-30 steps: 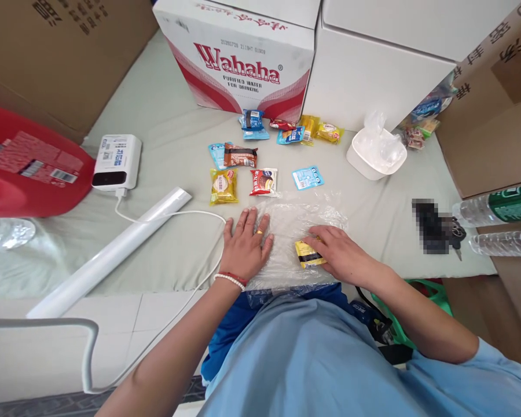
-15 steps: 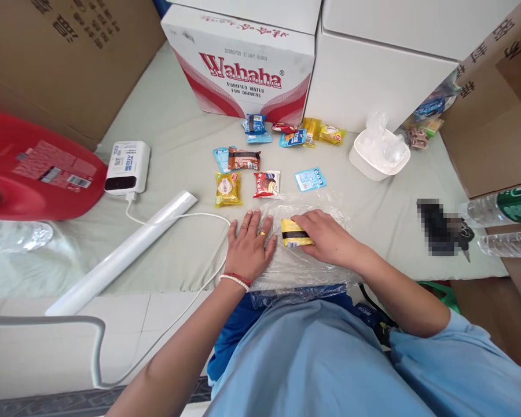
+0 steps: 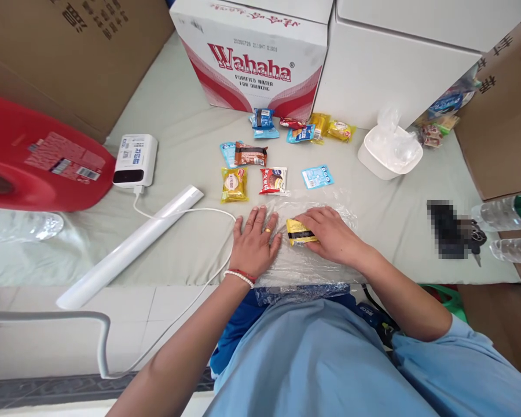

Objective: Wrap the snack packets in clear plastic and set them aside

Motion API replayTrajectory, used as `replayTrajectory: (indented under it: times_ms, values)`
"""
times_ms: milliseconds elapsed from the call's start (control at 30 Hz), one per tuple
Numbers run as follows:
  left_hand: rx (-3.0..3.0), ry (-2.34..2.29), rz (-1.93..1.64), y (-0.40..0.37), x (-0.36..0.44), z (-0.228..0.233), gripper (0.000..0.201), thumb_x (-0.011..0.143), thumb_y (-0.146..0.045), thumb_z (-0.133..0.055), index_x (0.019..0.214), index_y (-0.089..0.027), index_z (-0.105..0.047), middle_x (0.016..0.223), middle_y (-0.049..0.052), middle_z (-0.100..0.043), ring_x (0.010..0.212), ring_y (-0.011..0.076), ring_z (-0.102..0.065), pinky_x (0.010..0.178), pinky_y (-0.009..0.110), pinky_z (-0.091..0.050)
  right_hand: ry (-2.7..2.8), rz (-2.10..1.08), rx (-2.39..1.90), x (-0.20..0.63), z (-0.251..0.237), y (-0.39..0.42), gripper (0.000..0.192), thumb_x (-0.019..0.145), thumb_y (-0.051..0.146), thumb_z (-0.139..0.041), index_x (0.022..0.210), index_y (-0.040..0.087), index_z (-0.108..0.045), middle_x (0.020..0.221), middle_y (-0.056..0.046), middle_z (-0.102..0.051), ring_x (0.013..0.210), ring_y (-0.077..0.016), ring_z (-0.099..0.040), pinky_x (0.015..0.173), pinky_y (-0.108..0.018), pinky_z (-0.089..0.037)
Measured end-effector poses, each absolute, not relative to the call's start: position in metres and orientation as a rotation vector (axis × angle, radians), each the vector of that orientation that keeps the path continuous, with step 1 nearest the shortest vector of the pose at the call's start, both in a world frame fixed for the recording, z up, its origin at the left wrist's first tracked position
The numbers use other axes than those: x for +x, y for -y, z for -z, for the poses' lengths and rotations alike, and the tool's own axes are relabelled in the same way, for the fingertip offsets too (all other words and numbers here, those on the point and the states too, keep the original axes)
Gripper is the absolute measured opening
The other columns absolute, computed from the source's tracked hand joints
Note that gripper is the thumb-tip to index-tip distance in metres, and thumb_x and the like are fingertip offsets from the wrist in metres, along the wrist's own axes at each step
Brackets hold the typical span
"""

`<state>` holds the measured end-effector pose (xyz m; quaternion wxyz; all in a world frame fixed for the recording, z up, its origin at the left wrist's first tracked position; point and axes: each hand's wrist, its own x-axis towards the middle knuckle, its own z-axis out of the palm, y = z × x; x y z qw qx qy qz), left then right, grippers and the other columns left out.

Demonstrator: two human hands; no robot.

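Even daylight flooding in; shadows staying soft; glare glinting off plastic sheet (image 3: 308,260); edges bowing; one patch pixelated.

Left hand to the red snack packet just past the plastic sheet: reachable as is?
Probably yes. The left hand lies flat on the plastic sheet, and the red snack packet sits just beyond its fingertips on bare cloth.
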<state>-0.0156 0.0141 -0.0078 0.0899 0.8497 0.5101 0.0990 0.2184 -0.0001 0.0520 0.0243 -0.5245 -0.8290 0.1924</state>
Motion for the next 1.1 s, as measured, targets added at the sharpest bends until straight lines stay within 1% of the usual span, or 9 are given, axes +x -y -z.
replayTrajectory:
  times_ms: [267, 467, 567, 700, 800, 867, 967, 1033, 1100]
  values:
    - [2.537, -1.529, -0.292, -0.013, -0.015, 0.009, 0.055, 0.106, -0.045, -0.039, 0.156, -0.024, -0.047, 0.168, 0.013, -0.037, 0.157, 0.0315, -0.031, 0.126, 0.061, -0.019, 2.574, -0.564, -1.65, 0.217, -0.054, 0.008, 0.063, 0.087, 0.024, -0.073, 0.145, 0.012, -0.054, 0.133, -0.018, -0.062, 0.126, -0.0336, -0.051, 0.118, -0.051, -0.031]
    - [2.483, -1.506, -0.342, -0.017, -0.019, 0.011, 0.058, 0.104, -0.048, -0.042, 0.156, -0.022, -0.047, 0.168, 0.016, -0.037, 0.156, 0.0331, -0.033, 0.126, 0.062, -0.02, 2.51, -0.628, -1.683, 0.218, -0.051, 0.012, 0.068, 0.091, 0.03, -0.073, 0.152, 0.017, -0.048, 0.147, -0.019, -0.056, 0.14, -0.0359, -0.045, 0.122, -0.063, -0.023]
    - [2.429, -1.449, -0.549, -0.02, -0.03, 0.008, 0.061, 0.103, -0.049, -0.043, 0.158, -0.022, -0.042, 0.17, 0.017, -0.032, 0.157, 0.0324, -0.031, 0.126, 0.058, -0.027, 2.404, -0.651, -1.6, 0.24, -0.067, 0.024, 0.075, 0.093, 0.043, -0.072, 0.157, 0.021, -0.041, 0.154, -0.019, -0.049, 0.144, -0.0361, -0.043, 0.122, -0.063, -0.027]
    - [2.485, -1.358, -0.929, -0.008, -0.047, -0.014, 0.065, 0.1, -0.039, -0.054, 0.161, -0.028, -0.033, 0.17, 0.015, -0.031, 0.16, 0.0328, -0.025, 0.127, 0.058, -0.029, 2.357, -0.725, -1.382, 0.277, -0.09, 0.067, 0.079, 0.094, 0.055, -0.069, 0.159, 0.024, -0.038, 0.153, -0.018, -0.05, 0.144, -0.0324, -0.046, 0.118, -0.053, -0.042]
    - [2.622, -1.03, -1.002, 0.015, -0.061, -0.031, 0.079, 0.092, -0.035, -0.066, 0.162, -0.032, -0.029, 0.164, 0.015, -0.041, 0.156, 0.0353, -0.033, 0.123, 0.06, -0.035, 2.49, -0.759, -1.307, 0.289, -0.08, 0.111, 0.082, 0.09, 0.047, -0.075, 0.161, 0.028, -0.037, 0.16, -0.016, -0.044, 0.15, -0.0332, -0.039, 0.123, -0.059, -0.036]
    - [2.715, -0.694, -0.796, 0.031, -0.07, -0.031, 0.079, 0.09, -0.033, -0.069, 0.16, -0.035, -0.032, 0.16, 0.014, -0.048, 0.154, 0.0341, -0.039, 0.122, 0.059, -0.039, 2.549, -0.661, -1.359, 0.291, -0.058, 0.134, 0.07, 0.094, 0.031, -0.071, 0.157, 0.029, -0.043, 0.162, -0.015, -0.044, 0.152, -0.0325, -0.038, 0.124, -0.065, -0.031]
    - [2.8, -0.461, -0.419, 0.046, -0.085, -0.014, 0.066, 0.09, -0.016, -0.064, 0.151, -0.037, -0.047, 0.158, 0.01, -0.052, 0.155, 0.0335, -0.037, 0.121, 0.059, -0.04, 2.467, -0.501, -1.465, 0.29, -0.025, 0.148, 0.044, 0.097, 0.013, -0.056, 0.138, 0.027, -0.063, 0.15, -0.013, -0.058, 0.142, -0.0291, -0.051, 0.119, -0.063, -0.04]
    - [2.796, -0.523, -0.36, 0.047, -0.091, -0.002, 0.06, 0.091, -0.008, -0.057, 0.144, -0.035, -0.056, 0.155, 0.01, -0.056, 0.153, 0.0309, -0.042, 0.12, 0.056, -0.043, 2.39, -0.525, -1.445, 0.29, -0.016, 0.142, 0.033, 0.098, 0.013, -0.053, 0.123, 0.026, -0.07, 0.133, -0.012, -0.069, 0.128, -0.0273, -0.061, 0.113, -0.059, -0.047]
    - [2.682, -0.634, -0.441, 0.042, -0.093, 0.002, 0.047, 0.094, -0.009, -0.055, 0.135, -0.031, -0.065, 0.144, 0.011, -0.066, 0.144, 0.0268, -0.053, 0.118, 0.051, -0.047, 2.307, -0.647, -1.381, 0.292, -0.022, 0.128, 0.026, 0.1, 0.018, -0.052, 0.117, 0.025, -0.071, 0.118, -0.011, -0.074, 0.114, -0.0254, -0.067, 0.105, -0.052, -0.053]
